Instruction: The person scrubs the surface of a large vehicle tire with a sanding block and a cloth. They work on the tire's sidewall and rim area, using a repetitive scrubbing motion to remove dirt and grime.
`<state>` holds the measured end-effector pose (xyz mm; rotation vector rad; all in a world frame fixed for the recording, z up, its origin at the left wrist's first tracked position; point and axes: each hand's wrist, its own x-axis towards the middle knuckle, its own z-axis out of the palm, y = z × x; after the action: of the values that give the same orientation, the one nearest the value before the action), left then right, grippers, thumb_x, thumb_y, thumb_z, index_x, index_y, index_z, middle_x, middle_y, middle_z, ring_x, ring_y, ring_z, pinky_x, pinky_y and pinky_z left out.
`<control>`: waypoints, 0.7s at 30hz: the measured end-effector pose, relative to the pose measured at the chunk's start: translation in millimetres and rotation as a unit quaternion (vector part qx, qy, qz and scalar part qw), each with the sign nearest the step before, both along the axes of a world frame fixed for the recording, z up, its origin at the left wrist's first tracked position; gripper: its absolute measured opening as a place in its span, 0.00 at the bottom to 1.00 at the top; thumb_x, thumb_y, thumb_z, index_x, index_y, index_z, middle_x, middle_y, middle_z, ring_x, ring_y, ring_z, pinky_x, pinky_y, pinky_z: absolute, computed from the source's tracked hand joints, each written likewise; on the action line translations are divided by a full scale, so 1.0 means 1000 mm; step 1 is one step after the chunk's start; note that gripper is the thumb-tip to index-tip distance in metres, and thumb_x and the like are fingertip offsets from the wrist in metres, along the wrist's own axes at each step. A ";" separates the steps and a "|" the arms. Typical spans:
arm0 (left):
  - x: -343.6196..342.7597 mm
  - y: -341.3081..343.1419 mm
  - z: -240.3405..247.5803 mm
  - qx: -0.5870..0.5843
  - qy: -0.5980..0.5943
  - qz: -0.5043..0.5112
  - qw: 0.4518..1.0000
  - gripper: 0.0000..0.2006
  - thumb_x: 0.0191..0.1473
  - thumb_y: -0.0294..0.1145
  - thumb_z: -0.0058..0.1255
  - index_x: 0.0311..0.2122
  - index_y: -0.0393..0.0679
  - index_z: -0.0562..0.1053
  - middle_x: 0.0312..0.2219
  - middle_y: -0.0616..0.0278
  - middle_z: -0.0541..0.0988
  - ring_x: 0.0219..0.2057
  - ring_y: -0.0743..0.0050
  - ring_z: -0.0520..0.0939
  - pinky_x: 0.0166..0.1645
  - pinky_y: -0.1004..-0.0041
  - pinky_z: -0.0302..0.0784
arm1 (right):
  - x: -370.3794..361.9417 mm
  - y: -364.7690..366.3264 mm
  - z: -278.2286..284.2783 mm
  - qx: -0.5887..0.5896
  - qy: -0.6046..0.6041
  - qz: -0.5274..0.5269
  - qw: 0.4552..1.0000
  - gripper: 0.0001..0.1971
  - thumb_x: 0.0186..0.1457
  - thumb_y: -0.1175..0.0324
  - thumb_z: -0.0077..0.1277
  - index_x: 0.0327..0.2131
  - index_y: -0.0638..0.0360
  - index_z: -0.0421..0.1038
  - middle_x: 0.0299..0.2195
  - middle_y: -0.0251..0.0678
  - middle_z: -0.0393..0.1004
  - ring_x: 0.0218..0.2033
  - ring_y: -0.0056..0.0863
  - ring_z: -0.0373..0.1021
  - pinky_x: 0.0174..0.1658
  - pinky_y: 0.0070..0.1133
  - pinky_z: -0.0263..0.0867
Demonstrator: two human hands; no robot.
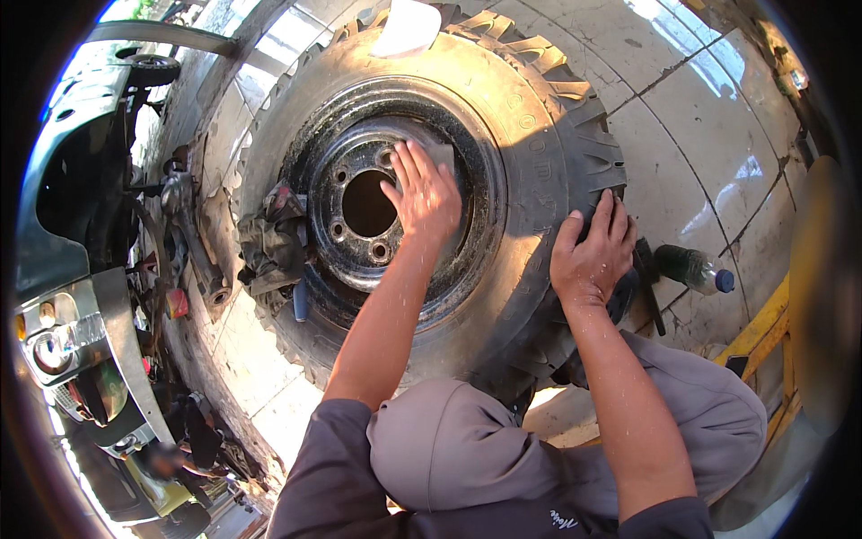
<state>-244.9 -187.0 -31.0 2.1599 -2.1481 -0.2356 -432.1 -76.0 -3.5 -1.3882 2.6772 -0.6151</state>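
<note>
A large black tyre (539,193) with chunky tread lies flat on the floor around a black steel wheel rim (377,117). My left hand (426,193) lies flat on the rim's face, just right of the round centre hole, with its fingers stretched and thumb apart. Beside its fingertips shows a flat grey piece (442,155), partly under the hand; I cannot tell its kind for sure. On the tyre's right shoulder rests my right hand (594,247), fingers spread. Both forearms carry pale specks.
A dark crumpled cloth (274,238) and a blue-handled tool (300,303) lie on the tyre's left side. White paper (409,27) sits at its far edge. A capped bottle (693,268) lies at right, near a yellow metal frame (759,328). Vehicle parts (108,350) line the left.
</note>
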 end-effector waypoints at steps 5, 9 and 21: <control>0.002 0.070 0.006 0.027 -0.053 -0.040 0.997 0.32 0.64 0.40 0.34 0.66 0.29 0.45 0.67 0.38 0.44 0.68 0.40 0.44 0.64 0.34 0.42 | -0.004 0.001 -0.006 -0.009 0.003 0.001 1.000 0.30 0.56 0.55 0.44 0.59 0.59 0.61 0.58 0.46 0.61 0.59 0.56 0.56 0.53 0.48 0.58; -0.003 0.028 0.001 -0.004 -0.050 -0.037 0.998 0.32 0.65 0.40 0.33 0.66 0.31 0.44 0.67 0.40 0.42 0.69 0.42 0.43 0.65 0.35 0.43 | -0.003 0.001 -0.003 0.001 -0.004 -0.002 1.000 0.30 0.56 0.54 0.44 0.59 0.59 0.60 0.58 0.46 0.61 0.59 0.57 0.56 0.54 0.48 0.58; 0.005 0.068 0.006 0.014 -0.080 -0.064 0.995 0.32 0.64 0.41 0.35 0.66 0.31 0.47 0.67 0.42 0.48 0.68 0.45 0.47 0.66 0.37 0.43 | -0.003 0.002 -0.004 -0.001 0.007 -0.004 1.000 0.30 0.56 0.55 0.44 0.59 0.58 0.61 0.58 0.45 0.61 0.58 0.56 0.56 0.53 0.48 0.59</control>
<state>-239.5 -118.8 -25.3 2.1251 -2.3863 -0.1052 -435.4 -74.3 -7.2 -1.3889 2.6950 -0.6097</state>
